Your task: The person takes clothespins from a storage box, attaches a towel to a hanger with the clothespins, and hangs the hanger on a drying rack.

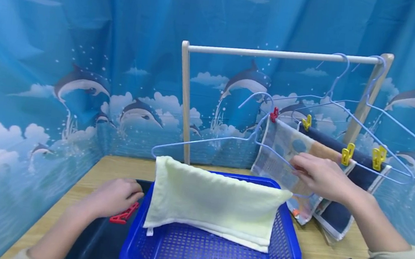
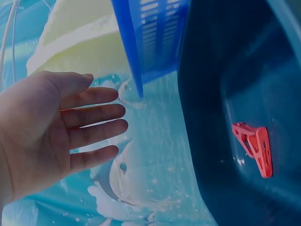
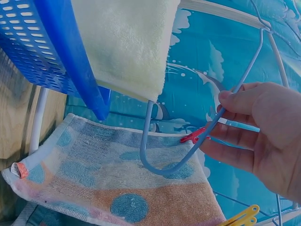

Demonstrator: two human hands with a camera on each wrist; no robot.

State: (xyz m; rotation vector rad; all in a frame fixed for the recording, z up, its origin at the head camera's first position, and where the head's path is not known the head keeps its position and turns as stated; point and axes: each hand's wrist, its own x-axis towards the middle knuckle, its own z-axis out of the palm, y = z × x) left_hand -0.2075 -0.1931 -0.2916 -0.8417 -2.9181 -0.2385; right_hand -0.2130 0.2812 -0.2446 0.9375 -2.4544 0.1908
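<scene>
A pale yellow towel [image 1: 214, 206] hangs folded over the lower bar of a blue wire hanger [image 1: 191, 142], above a blue mesh basket [image 1: 295, 252]. My right hand [image 1: 320, 175] pinches the hanger's right sloping wire between thumb and fingers, as the right wrist view shows up close. The hanger's hook stands up and is not on the rail. Over the dark tub [image 1: 98, 244] at the left is my left hand [image 1: 118, 196], its fingers loosely extended and holding nothing. A red clothespin [image 2: 256, 146] lies on the tub floor, just below that hand.
Behind stands a drying rack with a white rail [image 1: 261, 53]. Two more hangers hang at its right end, carrying a patterned towel [image 3: 117, 174] and a dark navy cloth [image 1: 363, 179], held by yellow clothespins [image 1: 347, 154] and a red one [image 1: 274, 114].
</scene>
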